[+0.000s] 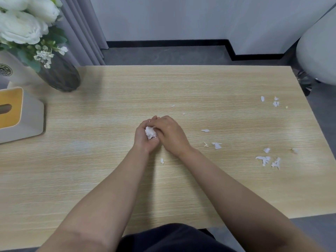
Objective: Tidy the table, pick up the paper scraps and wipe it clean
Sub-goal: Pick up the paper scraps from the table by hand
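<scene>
On the big wooden surface I see my left hand with its grip curled around a white paper wad, my right hand pressing it with a narrow grip, and small paper scraps lying well apart to the right.

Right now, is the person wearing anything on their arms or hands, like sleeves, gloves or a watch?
No. Both forearms are bare all the way up to the bottom of the picture, with no sleeves showing. The left hand and right hand have no gloves, and no watch, bracelet or ring can be seen. Only dark clothing shows at the lower edge.
</scene>
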